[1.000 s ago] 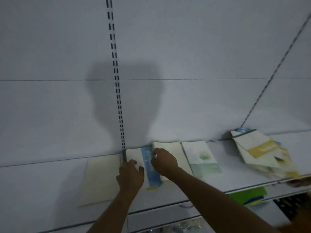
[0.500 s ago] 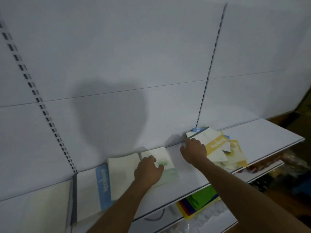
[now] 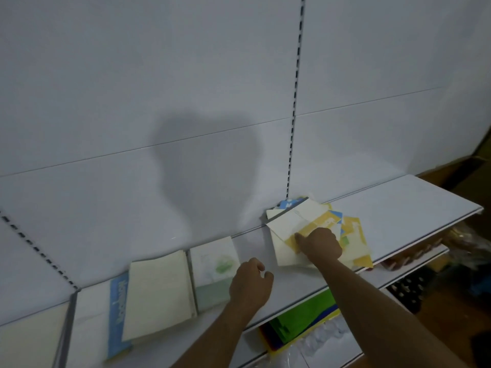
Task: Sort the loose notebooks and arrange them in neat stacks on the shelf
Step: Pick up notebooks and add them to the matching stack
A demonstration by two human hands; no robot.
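body: two bare forearms | hands (image 3: 251, 284): bare, no gloves | sleeves: none in view

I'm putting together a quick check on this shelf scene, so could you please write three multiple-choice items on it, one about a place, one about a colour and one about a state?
1. Where is the right hand?
A. on the loose pile of notebooks
B. on the lower shelf
C. on the back wall

2. What colour is the band on the notebook lying left of the cream notebook?
A. red
B. blue
C. black

3. What is the left hand doing?
A. gripping a notebook
B. holding a green folder
C. holding nothing

Answers:
1 A, it rests on the messy pile.
2 B, the strip is light blue.
3 C, its loosely curled fingers enclose nothing above the shelf.
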